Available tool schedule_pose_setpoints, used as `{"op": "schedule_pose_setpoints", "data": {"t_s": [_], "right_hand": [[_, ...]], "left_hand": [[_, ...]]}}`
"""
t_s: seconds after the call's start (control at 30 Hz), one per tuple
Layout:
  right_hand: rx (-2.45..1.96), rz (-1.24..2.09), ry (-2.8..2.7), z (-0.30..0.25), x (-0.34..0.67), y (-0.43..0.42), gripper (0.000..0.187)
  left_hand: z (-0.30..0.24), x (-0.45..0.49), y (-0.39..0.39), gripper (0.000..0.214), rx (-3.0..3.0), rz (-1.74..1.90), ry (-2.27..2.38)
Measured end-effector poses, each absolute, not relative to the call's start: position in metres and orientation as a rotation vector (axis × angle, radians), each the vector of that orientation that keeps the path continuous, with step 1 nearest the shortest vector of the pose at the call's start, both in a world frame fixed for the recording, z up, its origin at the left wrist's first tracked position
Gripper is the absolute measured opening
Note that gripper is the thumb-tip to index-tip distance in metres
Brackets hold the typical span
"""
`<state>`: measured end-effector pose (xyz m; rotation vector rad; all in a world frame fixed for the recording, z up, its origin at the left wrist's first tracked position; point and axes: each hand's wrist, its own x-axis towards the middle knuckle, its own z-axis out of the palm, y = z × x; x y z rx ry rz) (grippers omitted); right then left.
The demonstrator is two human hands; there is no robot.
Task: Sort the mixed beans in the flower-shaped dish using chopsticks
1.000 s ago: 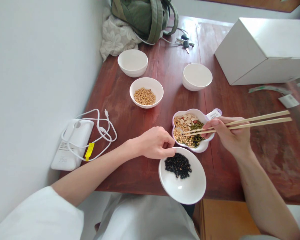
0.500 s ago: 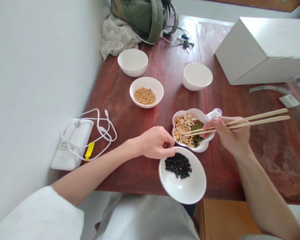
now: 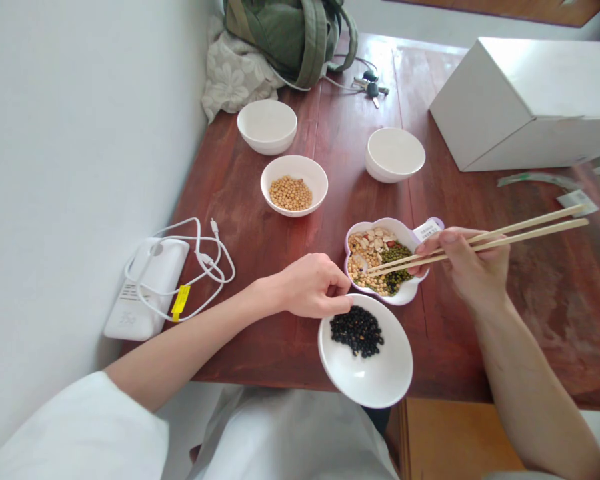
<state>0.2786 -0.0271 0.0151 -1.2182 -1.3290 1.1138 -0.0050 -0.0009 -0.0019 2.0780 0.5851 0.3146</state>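
My right hand (image 3: 467, 270) grips a pair of wooden chopsticks (image 3: 510, 235), whose tips reach into a scalloped white bowl (image 3: 409, 233) of mixed beans and nuts. My left hand (image 3: 311, 285) is curled at the rim of a white bowl (image 3: 375, 380) that holds black beans (image 3: 357, 331) and overhangs the table's near edge. Whether the left fingers pinch the rim is unclear. A white bowl of yellow soybeans (image 3: 293, 185) stands further back.
Two more white bowls (image 3: 267, 125) (image 3: 395, 154) stand at the back of the red-brown wooden table (image 3: 260, 240). A white box (image 3: 527, 100), a green bag (image 3: 293, 33), keys (image 3: 370, 85), and a white charger with coiled cable (image 3: 150, 283) lie around.
The chopsticks' far ends have risen and their tips have dipped lower into the mixed bowl. My left hand has stayed at the black-bean bowl.
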Motion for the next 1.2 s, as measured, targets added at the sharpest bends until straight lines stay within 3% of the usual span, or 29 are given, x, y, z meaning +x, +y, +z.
{"op": "schedule_pose_setpoints", "data": {"t_s": [1.2], "right_hand": [[-1.299, 0.995, -1.500, 0.0206, 0.2809, -0.0284, 0.026]], "left_hand": [[-0.0026, -0.0046, -0.0008, 0.030, 2.074, 0.327, 0.576]]}}
